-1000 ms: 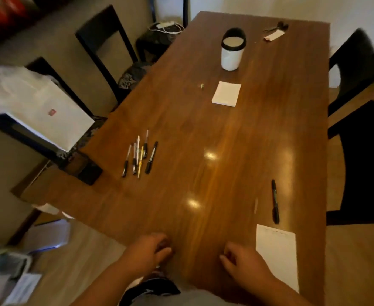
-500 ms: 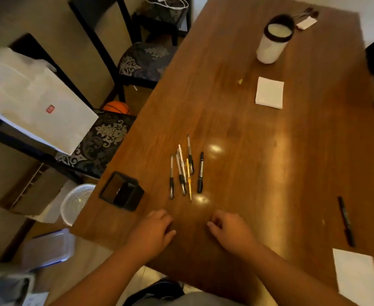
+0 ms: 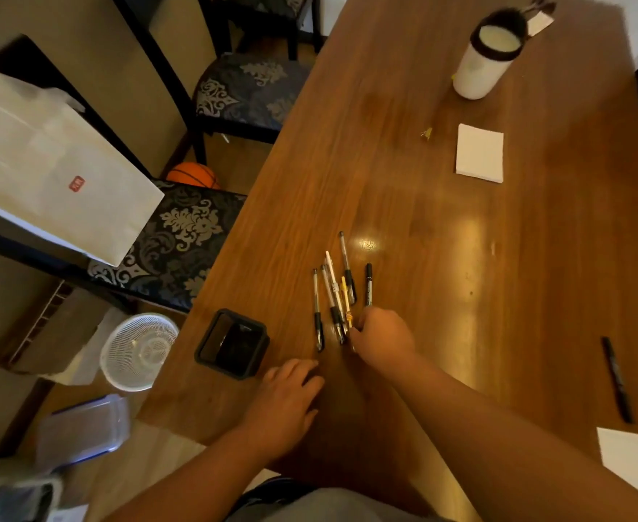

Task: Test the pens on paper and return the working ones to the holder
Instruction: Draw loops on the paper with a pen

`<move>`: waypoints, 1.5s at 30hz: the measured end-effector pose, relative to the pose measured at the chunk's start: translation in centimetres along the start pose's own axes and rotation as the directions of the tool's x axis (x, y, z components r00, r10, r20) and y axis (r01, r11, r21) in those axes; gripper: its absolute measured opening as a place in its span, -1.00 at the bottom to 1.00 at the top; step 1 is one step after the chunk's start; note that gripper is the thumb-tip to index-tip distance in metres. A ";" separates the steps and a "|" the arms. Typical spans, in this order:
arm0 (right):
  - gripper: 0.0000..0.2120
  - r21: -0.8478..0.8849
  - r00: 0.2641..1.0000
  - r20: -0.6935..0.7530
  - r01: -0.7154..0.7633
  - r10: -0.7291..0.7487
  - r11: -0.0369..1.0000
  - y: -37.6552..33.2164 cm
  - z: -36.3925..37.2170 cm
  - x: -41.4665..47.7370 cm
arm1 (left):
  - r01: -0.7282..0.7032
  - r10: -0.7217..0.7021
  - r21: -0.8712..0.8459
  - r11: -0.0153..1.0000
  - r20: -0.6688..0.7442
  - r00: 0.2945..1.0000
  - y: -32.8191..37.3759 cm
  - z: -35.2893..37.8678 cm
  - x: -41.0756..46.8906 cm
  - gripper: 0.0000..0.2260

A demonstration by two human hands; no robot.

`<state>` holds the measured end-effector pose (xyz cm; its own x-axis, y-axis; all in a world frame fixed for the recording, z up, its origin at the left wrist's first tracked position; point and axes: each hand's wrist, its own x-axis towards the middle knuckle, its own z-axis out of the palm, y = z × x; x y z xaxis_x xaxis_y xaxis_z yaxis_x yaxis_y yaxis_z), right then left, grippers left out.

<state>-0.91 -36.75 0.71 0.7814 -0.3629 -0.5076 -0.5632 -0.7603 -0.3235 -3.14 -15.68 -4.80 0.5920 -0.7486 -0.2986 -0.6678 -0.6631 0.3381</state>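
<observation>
left hand (image 3: 291, 399) fingers (image 3: 296, 369) flat on table (image 3: 460, 295); right hand (image 3: 383, 342) fingers (image 3: 362, 325) curled over pens (image 3: 332, 292), grip unclear; holder (image 3: 232, 344) beside

The pens (image 3: 334, 295) lie side by side at mid-frame on the table (image 3: 479, 295), with the holder (image 3: 232, 344) to their lower left. My right hand (image 3: 383, 342) covers their lower ends, my left hand (image 3: 289, 393) rests below them, and the paper (image 3: 637, 469) lies lower right.
</observation>
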 end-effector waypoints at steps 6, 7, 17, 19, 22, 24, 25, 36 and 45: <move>-0.81 -0.057 0.999 0.031 -0.035 0.036 0.998 -1.0 0.5 0.4 | -0.028 0.028 -0.049 0.998 -0.001 1.000 -0.2 -0.4 -0.1 -0.57; -0.82 -0.062 0.999 0.029 -0.042 0.044 0.997 -1.1 0.5 0.3 | -0.029 0.029 -0.049 0.998 0.001 1.000 -0.3 -0.4 -0.1 -0.58; -0.89 0.208 0.993 0.047 -0.120 0.113 0.971 1.5 1.0 -3.7 | -0.047 0.048 -0.032 0.998 0.026 0.998 -0.6 -0.6 -0.2 -0.60; -0.88 0.434 0.988 0.064 -0.152 0.138 0.888 2.9 1.1 -5.1 | -0.051 0.051 -0.020 0.999 0.035 0.998 -0.7 -0.6 -0.2 -0.60; -0.94 0.728 0.961 0.178 -0.272 0.210 0.629 5.3 0.7 -7.3 | -0.046 0.048 -0.028 0.999 0.050 0.998 -0.5 -0.6 -0.1 -0.59; -0.83 0.788 0.942 0.185 -0.312 0.280 0.531 7.2 0.2 -8.6 | -0.036 0.038 -0.046 0.998 0.060 0.997 -0.3 -0.8 -0.1 -0.59; -0.80 0.810 0.933 0.179 -0.321 0.313 0.490 8.1 -0.2 -9.3 | -0.034 0.037 -0.048 0.998 0.061 0.997 -0.2 -1.0 0.0 -0.59; -0.42 0.896 0.832 0.335 -0.136 0.442 -0.422 18.2 -4.9 -16.1 | -0.166 0.179 -0.085 0.983 0.182 0.967 6.8 -1.5 2.0 -0.65; -0.32 0.825 0.870 0.318 -0.058 0.377 -0.562 30.2 -5.8 -18.1 | -0.218 0.234 -0.094 0.971 0.230 0.945 18.7 0.5 5.7 -0.68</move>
<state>-30.50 -56.24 4.82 0.3817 -0.4311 -0.8176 0.0494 0.8928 -0.4477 -12.42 -32.33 -0.60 0.2992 -0.8626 -0.4080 -0.7355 -0.4809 0.4773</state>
